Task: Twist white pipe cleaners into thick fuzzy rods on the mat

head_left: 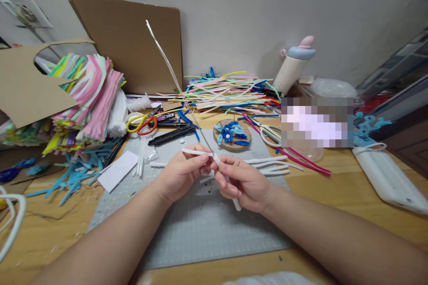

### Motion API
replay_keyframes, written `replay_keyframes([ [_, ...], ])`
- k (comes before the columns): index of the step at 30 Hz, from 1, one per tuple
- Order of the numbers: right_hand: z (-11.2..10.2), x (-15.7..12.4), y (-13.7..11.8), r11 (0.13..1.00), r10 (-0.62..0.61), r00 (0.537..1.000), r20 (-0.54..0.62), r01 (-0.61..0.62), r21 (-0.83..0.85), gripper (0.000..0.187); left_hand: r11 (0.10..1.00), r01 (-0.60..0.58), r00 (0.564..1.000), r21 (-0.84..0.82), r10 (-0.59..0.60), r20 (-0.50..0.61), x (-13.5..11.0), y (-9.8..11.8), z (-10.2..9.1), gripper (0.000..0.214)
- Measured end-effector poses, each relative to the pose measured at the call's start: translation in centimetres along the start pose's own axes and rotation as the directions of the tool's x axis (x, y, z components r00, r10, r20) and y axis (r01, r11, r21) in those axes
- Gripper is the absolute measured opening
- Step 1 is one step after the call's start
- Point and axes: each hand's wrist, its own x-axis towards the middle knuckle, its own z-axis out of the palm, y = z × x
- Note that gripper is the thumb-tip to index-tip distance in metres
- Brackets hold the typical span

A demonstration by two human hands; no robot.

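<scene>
Above the grey cutting mat (200, 236), my two hands meet at a bundle of thin wire stems (174, 75) that slants up to the left. White fuzzy material is wrapped around the lower end (216, 159) of the wires. My left hand (180, 171) pinches a white pipe cleaner (192, 152) between thumb and finger. With thumb and fingertips, my right hand (245, 180) grips the wrapped end; a white piece (237, 205) sticks out below it. Several loose white pipe cleaners (272, 167) lie behind my right hand.
Behind the mat sit a round disc with a blue flower (228, 135), a black glue gun-like tool (174, 135), orange-yellow scissors (143, 124) and white scissors (269, 136). A pile of coloured pipe cleaners (227, 93) lies by the wall. A white power bank-like device (389, 180) rests right.
</scene>
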Motion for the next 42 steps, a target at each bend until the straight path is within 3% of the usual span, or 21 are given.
replay_keyframes([
  [6,-0.22,0.22,0.06,0.997,-0.058,0.993,-0.101,0.063,0.045,0.009,0.975,-0.135,0.983,0.177,0.154,-0.097,0.38,-0.51,-0.39,0.011],
  [14,-0.02,0.21,0.48,0.992,-0.045,0.994,-0.104,0.032,-0.119,0.016,0.857,-0.372,0.916,0.356,0.402,-0.010,0.75,-0.19,-0.78,0.008],
  [20,0.09,0.03,0.56,0.931,-0.118,0.979,-0.167,0.051,-0.361,0.021,0.826,-0.372,0.911,0.423,0.413,-0.004,0.66,0.14,-0.55,0.016],
  [24,0.08,0.03,0.72,0.906,-0.190,0.957,-0.220,0.085,-0.415,0.022,0.733,-0.385,0.896,0.561,0.443,0.036,0.61,-0.03,-0.77,0.011],
  [27,0.03,0.11,0.67,0.904,-0.228,0.947,-0.229,0.119,-0.410,0.020,0.639,-0.383,0.875,0.667,0.482,0.040,0.44,-0.23,-0.87,0.007],
  [34,-0.22,0.31,-0.01,0.958,-0.139,0.974,-0.180,0.087,-0.272,0.022,0.496,-0.421,0.833,0.759,0.543,0.108,0.09,-0.15,-0.53,0.005],
  [38,-0.34,0.45,0.01,0.966,-0.102,0.976,-0.195,0.050,-0.255,0.021,0.520,-0.408,0.848,0.750,0.521,0.100,-0.07,-0.13,-0.23,0.006],
  [42,-0.19,0.40,0.10,0.982,-0.100,0.982,-0.163,0.071,-0.174,0.017,0.649,-0.324,0.899,0.688,0.438,0.011,-0.19,-0.32,0.02,0.010],
])
